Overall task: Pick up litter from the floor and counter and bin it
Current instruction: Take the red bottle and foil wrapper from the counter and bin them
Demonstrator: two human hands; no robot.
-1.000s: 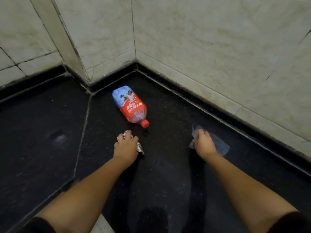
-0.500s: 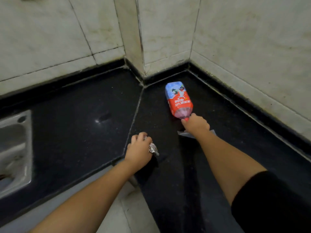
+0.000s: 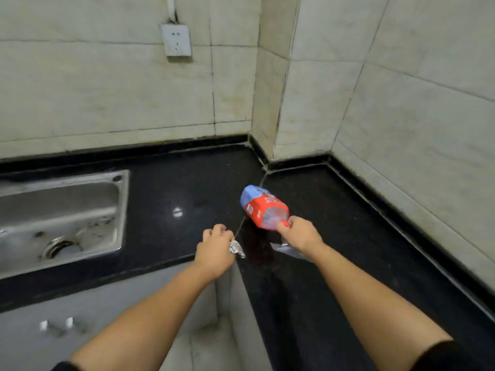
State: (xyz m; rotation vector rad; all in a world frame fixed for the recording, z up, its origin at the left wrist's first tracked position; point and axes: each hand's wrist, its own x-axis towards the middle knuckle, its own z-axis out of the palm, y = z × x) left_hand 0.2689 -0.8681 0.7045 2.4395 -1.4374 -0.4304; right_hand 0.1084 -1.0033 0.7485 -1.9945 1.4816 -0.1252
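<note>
Gripping the bottle (image 3: 263, 207) by its red cap, right hand (image 3: 301, 234) fingers pinch it; left hand (image 3: 215, 250) fingers clench crumpled foil (image 3: 235, 249) above the black surface (image 3: 171, 188)

A steel sink (image 3: 122, 210) is set in the black counter (image 3: 187, 188); a white socket (image 3: 176, 40) sits on the tiled wall (image 3: 107, 89).

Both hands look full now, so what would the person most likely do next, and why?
Probably lift both hands off the counter and turn toward a bin, which is not in view. The right hand holds the bottle by its cap end plus a clear wrapper; the left hand is closed on crumpled foil. No other litter shows on the counter.
</note>
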